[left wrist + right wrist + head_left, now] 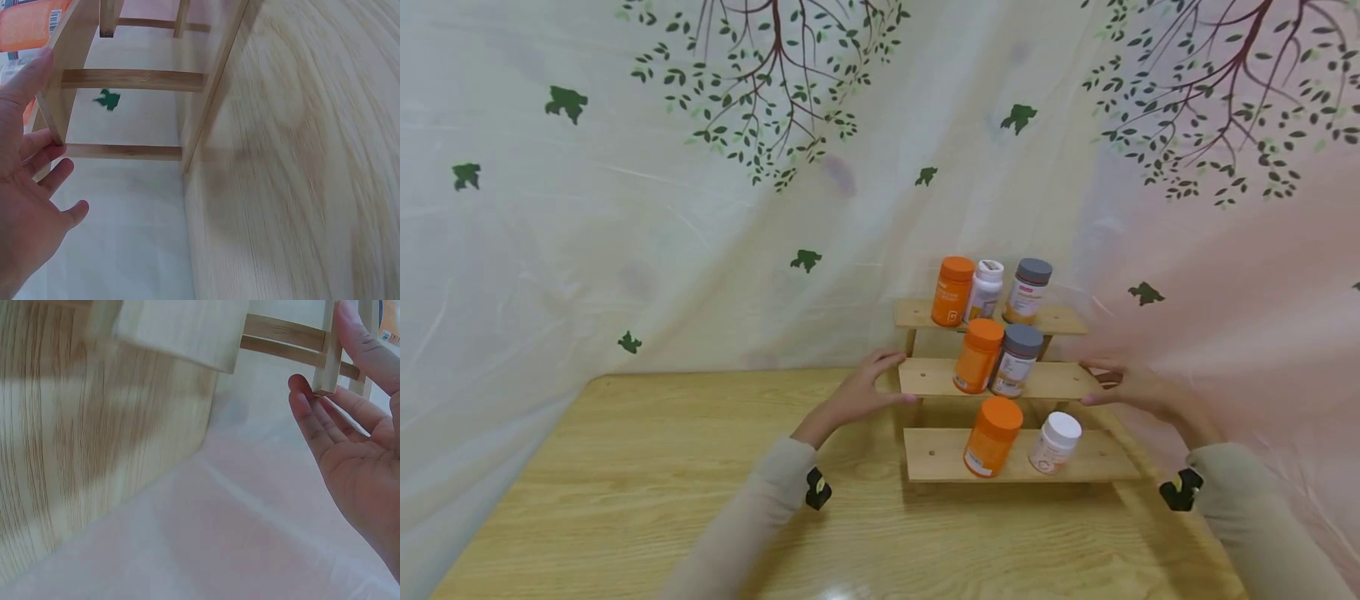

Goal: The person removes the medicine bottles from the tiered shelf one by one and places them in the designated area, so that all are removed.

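A three-tier wooden display stand (936, 382) holds several supplement bottles. My left hand (863, 392) grips the left end of its middle board, thumb at the front edge and fingers toward the back. At the right end of that same board, my right hand (1138, 393) has its thumb in front and its fingers curled behind. An orange bottle (977, 358) and a grey-lidded bottle (1015, 362) stand upright on the middle tier between the hands. On the bottom tier are a larger orange bottle (992, 440) and a white bottle (1055, 444).
The top tier carries an orange bottle (953, 293), a slim white bottle (984, 292) and a grey-lidded bottle (1028, 292). Under the stand is a wood-grain table (700, 483). Behind hangs a pale curtain (715, 250) printed with leaves and branches, and it also borders the table's right edge.
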The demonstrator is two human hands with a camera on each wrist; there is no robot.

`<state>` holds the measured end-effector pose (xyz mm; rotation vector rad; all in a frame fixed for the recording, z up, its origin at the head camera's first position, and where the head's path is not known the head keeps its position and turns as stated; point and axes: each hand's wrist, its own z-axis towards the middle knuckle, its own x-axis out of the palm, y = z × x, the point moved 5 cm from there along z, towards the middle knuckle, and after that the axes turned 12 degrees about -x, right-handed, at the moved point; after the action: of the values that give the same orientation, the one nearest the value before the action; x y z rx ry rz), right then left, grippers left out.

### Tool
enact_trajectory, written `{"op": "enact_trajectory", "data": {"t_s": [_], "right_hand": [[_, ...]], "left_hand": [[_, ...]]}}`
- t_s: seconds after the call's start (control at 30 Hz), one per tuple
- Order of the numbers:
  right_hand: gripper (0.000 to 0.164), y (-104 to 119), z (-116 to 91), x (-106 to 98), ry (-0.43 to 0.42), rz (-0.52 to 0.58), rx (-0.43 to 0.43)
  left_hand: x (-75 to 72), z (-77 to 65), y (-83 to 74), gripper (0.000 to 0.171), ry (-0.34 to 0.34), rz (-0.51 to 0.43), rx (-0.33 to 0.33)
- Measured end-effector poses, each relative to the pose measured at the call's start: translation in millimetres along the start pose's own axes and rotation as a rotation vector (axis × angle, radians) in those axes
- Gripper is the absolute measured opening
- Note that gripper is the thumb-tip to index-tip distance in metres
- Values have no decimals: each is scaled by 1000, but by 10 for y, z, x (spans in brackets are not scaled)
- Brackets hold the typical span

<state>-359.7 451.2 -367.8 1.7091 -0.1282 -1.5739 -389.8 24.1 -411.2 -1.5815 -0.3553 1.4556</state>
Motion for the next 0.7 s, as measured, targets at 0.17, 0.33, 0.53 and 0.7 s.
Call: {"op": "enact_trajectory", "data": {"t_s": [0.17,0.33,0.53,0.7], "right_hand": [[83,163,55,126,-15,-4,-2],[84,328,144,287,-30,15,15],[85,475,276,452,-49,6,3],[83,636,401,558,-92,-3,-72]], "left_hand": [[-198,-167,128,79,6,-1,-8],[-419,-338,216,79,-7,18,-22],[-675,-527,328,77,2,24,-32],[-880,-678,448,77,10,20,-62]]}}
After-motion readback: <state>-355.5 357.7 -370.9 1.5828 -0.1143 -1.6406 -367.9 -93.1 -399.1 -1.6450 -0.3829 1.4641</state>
